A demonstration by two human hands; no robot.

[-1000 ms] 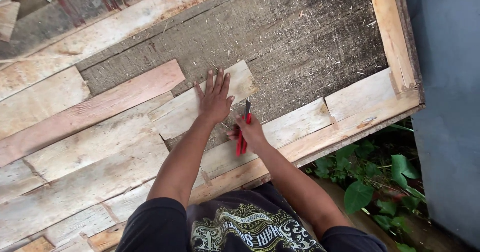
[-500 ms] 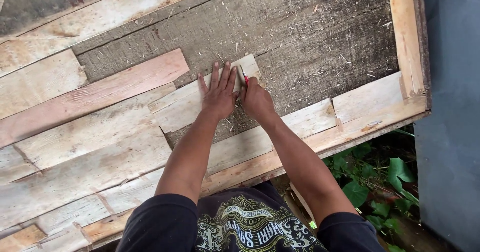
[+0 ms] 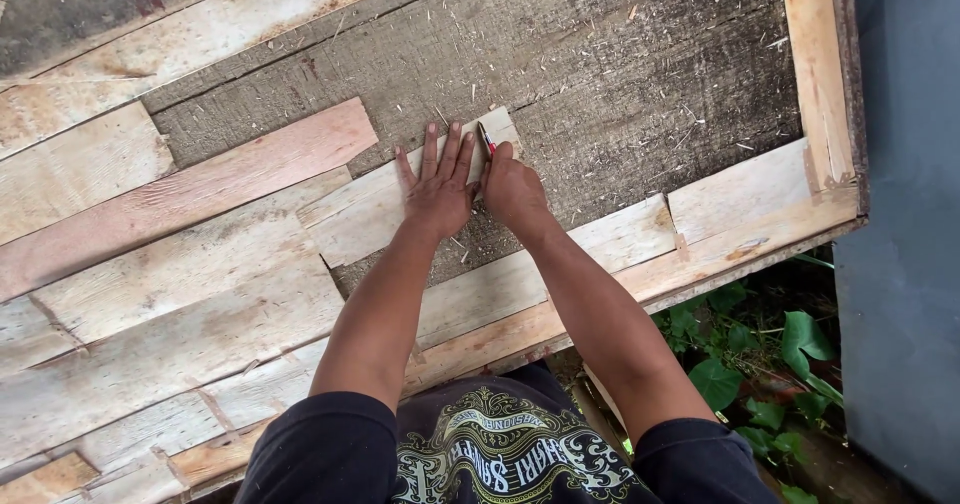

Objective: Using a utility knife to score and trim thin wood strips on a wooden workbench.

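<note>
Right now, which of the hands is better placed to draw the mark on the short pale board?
The right hand, probably: it already holds the red pencil against the short pale board, near its end. The left hand lies flat on that board with fingers spread.

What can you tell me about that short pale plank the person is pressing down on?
The short plank is pale, rough-sawn wood, lying flat and slanted on the dark board. Its near end is cut to a jagged point; its far end is square. The left hand lies spread flat on it. The right hand touches its far end, holding a red pencil there. Longer planks lie alongside it.
</note>
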